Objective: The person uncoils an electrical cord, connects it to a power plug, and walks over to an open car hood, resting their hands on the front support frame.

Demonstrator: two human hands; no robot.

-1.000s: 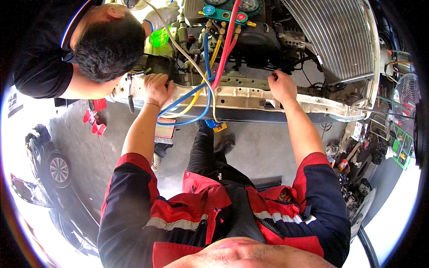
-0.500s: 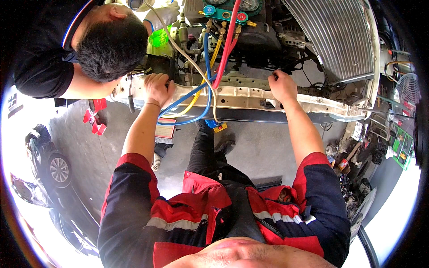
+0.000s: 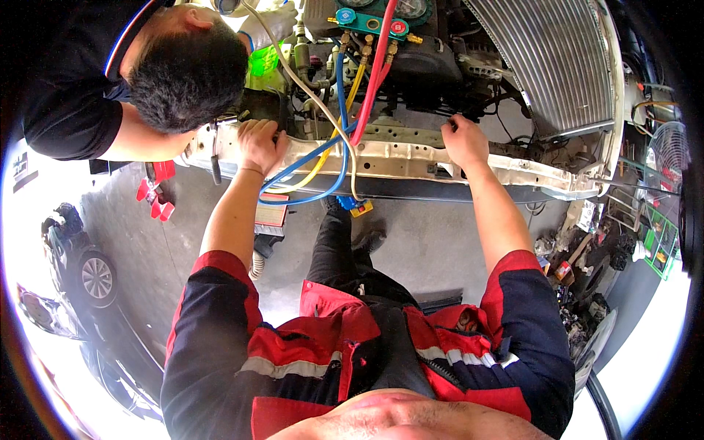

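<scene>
My left hand [image 3: 260, 147] is closed over the pale metal front crossmember [image 3: 381, 160] of a car's engine bay, left of the hoses. Farther right, my right hand [image 3: 465, 142] curls over the same bar, its fingertips hidden on the far side. Between them, a blue hose [image 3: 342, 92], a yellow hose [image 3: 357, 84] and a red hose [image 3: 372, 84] drape down from a green manifold gauge set [image 3: 372, 24]. A cream hose [image 3: 284, 70] crosses in front of them.
A co-worker [image 3: 183, 84] leans over the bay at the left, one gloved hand [image 3: 268, 28] near a bright green object [image 3: 264, 62]. A finned metal panel [image 3: 550, 62] slants at the right. Loose parts [image 3: 579, 293] lie on the floor; a parked car [image 3: 95, 293] stands left.
The co-worker's head has shifted slightly to the right, and the gloved hand has moved a little. Both my hands stay in place on the crossmember.
</scene>
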